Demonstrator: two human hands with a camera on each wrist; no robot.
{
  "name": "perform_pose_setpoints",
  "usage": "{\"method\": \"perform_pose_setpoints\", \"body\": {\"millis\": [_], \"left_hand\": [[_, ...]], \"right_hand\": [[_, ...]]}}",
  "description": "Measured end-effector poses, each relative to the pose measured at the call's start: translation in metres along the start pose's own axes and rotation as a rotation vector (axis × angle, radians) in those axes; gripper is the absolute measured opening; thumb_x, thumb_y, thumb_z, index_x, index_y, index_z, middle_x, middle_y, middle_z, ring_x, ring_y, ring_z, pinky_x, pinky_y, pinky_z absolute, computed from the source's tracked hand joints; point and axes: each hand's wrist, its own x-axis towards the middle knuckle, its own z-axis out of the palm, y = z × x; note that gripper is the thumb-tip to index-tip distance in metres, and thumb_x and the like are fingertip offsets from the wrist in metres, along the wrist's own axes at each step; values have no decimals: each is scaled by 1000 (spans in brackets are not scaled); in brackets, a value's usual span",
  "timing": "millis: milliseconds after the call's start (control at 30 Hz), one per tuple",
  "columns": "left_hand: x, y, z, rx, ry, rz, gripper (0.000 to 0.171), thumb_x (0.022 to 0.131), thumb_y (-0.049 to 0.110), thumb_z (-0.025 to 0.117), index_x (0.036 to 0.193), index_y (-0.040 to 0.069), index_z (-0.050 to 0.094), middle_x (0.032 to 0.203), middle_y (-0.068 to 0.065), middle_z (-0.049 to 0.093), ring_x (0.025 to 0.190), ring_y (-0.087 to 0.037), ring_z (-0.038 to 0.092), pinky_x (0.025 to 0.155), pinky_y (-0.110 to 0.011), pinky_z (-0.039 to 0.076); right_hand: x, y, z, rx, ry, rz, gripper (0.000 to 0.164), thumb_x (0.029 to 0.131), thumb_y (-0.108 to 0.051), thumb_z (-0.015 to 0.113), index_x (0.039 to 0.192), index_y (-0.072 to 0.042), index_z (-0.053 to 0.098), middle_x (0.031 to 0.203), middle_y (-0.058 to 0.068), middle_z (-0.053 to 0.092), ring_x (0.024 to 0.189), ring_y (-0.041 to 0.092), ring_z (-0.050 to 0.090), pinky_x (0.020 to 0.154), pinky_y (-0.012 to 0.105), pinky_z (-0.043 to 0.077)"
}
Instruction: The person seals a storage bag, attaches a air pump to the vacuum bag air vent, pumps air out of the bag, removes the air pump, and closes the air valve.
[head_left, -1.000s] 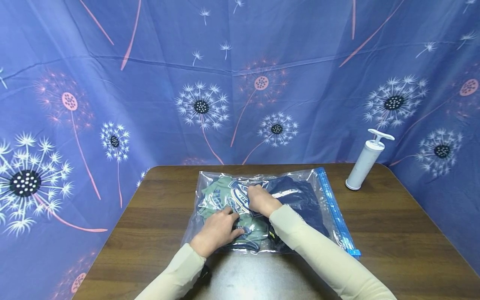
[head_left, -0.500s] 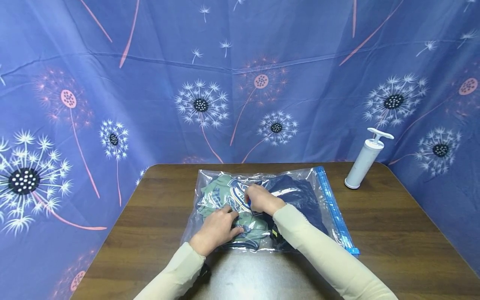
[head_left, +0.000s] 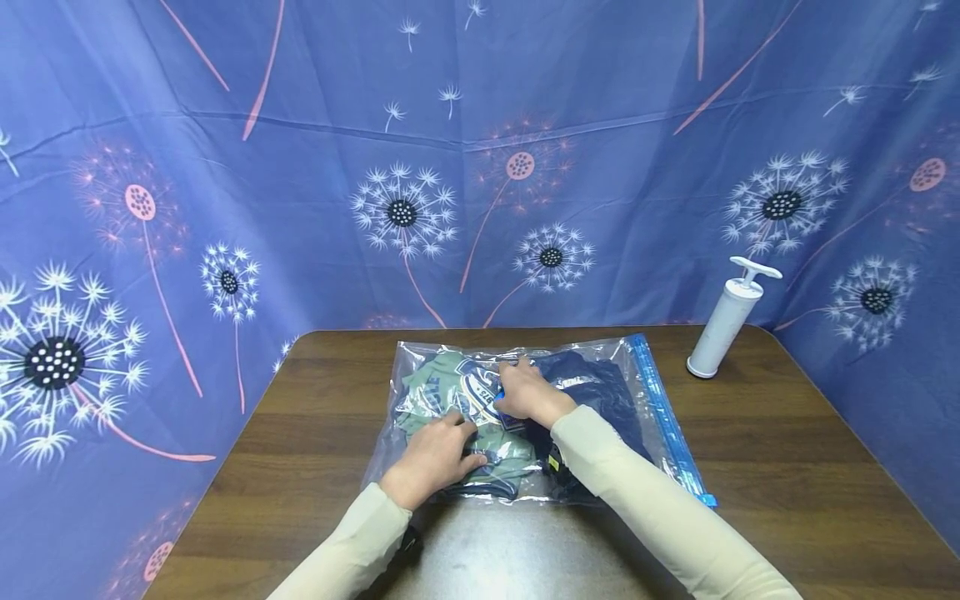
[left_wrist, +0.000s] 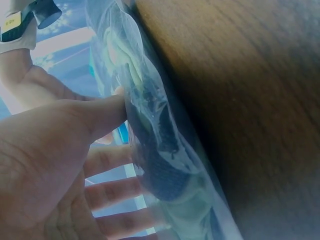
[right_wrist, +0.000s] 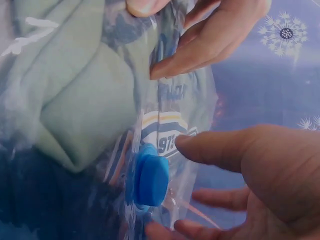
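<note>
The left hand (head_left: pixel 435 458) rested with fingers spread on the left half of the clear bag (head_left: pixel 384 446). Near the bag's middle, the right hand (head_left: pixel 531 392) had thumb and fingers parted about the blue cap (right_wrist: pixel 154 180), apparently pinching nothing. The step looked like working that cap; the next move probably called for a square pinch. The pump (head_left: pixel 726 327) stood beyond the bag's right end.

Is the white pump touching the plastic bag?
No, the white pump stands apart on the wooden table, right of the plastic bag.
</note>
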Motion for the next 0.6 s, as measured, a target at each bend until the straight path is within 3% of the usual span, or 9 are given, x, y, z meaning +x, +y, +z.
{"method": "perform_pose_setpoints", "body": {"millis": [67,133,233,333,467,600], "left_hand": [[0,0,-1,0,-2,0,49,88,47,78,118,9,73,111,-11,67,96,-28,70,83,-44,59],[0,0,0,-1,-2,1,49,88,47,79,118,9,73,110,-11,67,95,-27,70,83,-44,59],[1,0,0,0,-1,0,49,88,47,78,118,9,73,110,-10,67,95,-27,70,84,-44,59],[1,1,0,2,-4,1,49,88,48,78,119,9,73,110,-10,67,96,-28,70,84,-44,59],[1,0,0,-2,1,3,49,88,48,78,119,9,73,110,-10,67,95,-28,70,83,-44,59],[1,0,-1,-4,14,3,48,87,46,80,117,10,74,108,-9,66,93,-27,71,82,-44,59]], "right_hand": [[0,0,-1,5,3,35,48,95,-27,74,128,4,60,144,33,50,133,50,50,104,57,50],[2,0,-1,9,1,54,30,95,-28,74,102,1,67,119,24,65,113,40,62,90,49,54],[5,0,2,7,1,56,32,96,-27,73,74,-7,62,79,8,62,80,26,61,72,40,52],[9,1,5,-4,9,43,31,95,-27,73,74,-7,61,73,4,57,69,21,55,69,38,52],[14,-1,6,-27,20,25,24,92,-22,76,81,-5,62,81,6,60,75,21,56,75,40,53],[16,-3,6,-21,-5,16,23,88,-5,72,74,-8,55,76,4,52,72,22,48,67,36,47]]}}
